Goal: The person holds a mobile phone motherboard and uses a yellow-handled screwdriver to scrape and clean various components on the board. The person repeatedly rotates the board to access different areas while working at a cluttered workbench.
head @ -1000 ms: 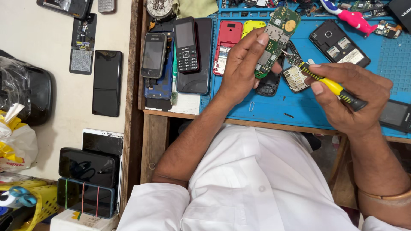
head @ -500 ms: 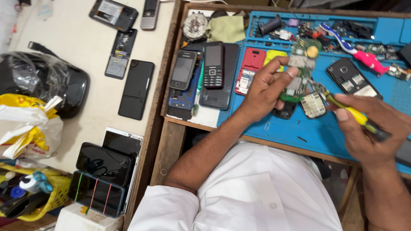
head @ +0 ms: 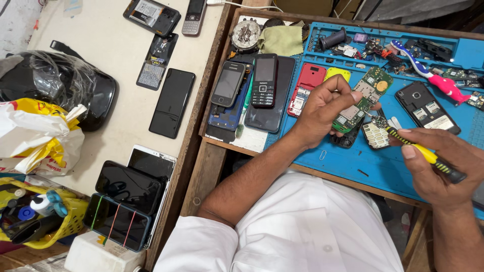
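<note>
My left hand [head: 322, 108] grips a green phone circuit board [head: 364, 98], held tilted above the blue work mat [head: 353, 161]. My right hand [head: 443, 163] is closed around a yellow-and-black screwdriver [head: 426, 153] whose tip points at the board's lower edge. A grey keypad piece [head: 374, 135] and a dark phone shell [head: 347, 140] lie on the mat just under the board.
Several phones lie left of my hands: a grey one [head: 228, 83], a black keypad one [head: 263, 80], a red back cover [head: 306, 88]. A toothbrush [head: 428, 75] and an opened black phone [head: 427, 107] sit far right. More phones, a black helmet [head: 60, 85] and bags cover the white counter at left.
The view has swung left and pulled back, showing more of the white counter. My hands still hold the board and screwdriver; the screwdriver tip stays near the board.
</note>
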